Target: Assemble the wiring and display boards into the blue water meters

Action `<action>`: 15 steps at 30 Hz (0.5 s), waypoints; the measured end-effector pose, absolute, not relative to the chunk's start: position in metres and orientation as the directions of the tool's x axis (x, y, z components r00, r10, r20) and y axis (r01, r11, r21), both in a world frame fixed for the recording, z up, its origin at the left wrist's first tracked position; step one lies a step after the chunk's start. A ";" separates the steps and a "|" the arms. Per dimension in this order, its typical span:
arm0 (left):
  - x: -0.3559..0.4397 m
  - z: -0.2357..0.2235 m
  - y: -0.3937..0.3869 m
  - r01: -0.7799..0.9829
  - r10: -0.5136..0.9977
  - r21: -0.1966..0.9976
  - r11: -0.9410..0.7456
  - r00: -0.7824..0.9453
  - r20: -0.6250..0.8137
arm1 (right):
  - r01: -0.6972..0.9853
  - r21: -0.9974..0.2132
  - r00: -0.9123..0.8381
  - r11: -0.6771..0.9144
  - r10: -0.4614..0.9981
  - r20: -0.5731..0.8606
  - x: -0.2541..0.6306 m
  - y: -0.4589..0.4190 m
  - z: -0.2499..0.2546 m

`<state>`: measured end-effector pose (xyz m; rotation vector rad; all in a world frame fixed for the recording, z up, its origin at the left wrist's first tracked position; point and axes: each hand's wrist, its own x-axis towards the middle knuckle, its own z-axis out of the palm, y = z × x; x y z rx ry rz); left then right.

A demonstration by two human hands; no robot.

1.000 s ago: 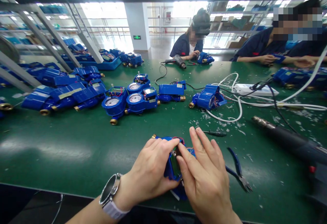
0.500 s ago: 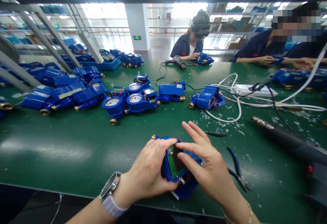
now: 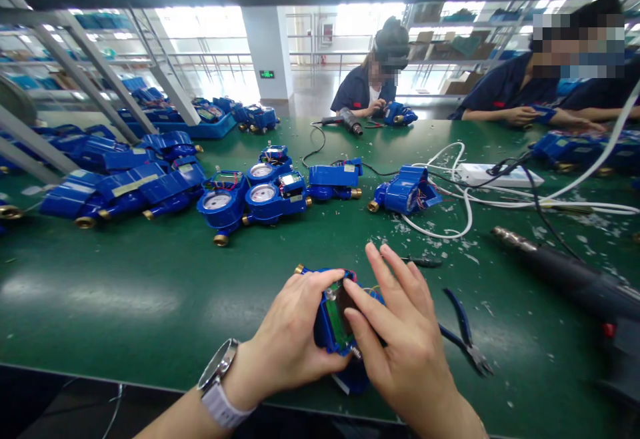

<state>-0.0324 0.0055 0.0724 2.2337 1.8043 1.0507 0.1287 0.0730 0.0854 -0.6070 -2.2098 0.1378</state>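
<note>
My left hand [image 3: 297, 329] is wrapped round a blue water meter [image 3: 326, 319] near the front edge of the bench, thumb below and index finger along the top. In the meter's open housing sits a green circuit board [image 3: 336, 312] with a dark panel on it. My right hand [image 3: 407, 322] lies over the meter's right side, its fingers stretched and apart. Its index fingertip and thumb touch the board area, and the hand hides much of the meter there. Diagonal cutters [image 3: 467, 342] with blue handles rest just right of my right hand.
Behind my hands stand several blue water meters [image 3: 220, 202], with more piled at left. A screwdriver [image 3: 425, 261], a heat gun [image 3: 560, 272], white cables and a power strip [image 3: 500, 176] lie at right among plastic scraps. Co-workers [image 3: 370, 85] sit across the bench.
My right hand has turned and shifted slightly over the meter, covering more of its right side. My left hand keeps its hold almost unmoved.
</note>
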 end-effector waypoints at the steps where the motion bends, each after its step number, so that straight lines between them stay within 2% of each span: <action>1: -0.032 0.073 0.006 0.841 0.888 0.453 -0.296 0.067 0.455 | 0.419 -0.252 -0.555 0.873 0.465 0.689 0.128 0.070 0.087; 3: -0.032 0.075 0.005 0.854 0.884 0.428 -0.294 0.074 0.461 | 0.469 -0.191 -0.580 0.862 0.464 0.670 0.128 0.066 0.089; 6: -0.032 0.078 0.004 0.852 0.881 0.425 -0.306 0.084 0.466 | 0.454 -0.152 -0.644 0.878 0.441 0.625 0.133 0.063 0.092; 15: -0.031 0.080 0.001 0.835 0.889 0.459 -0.303 0.073 0.453 | 0.398 -0.268 -0.682 0.877 0.479 0.553 0.141 0.059 0.088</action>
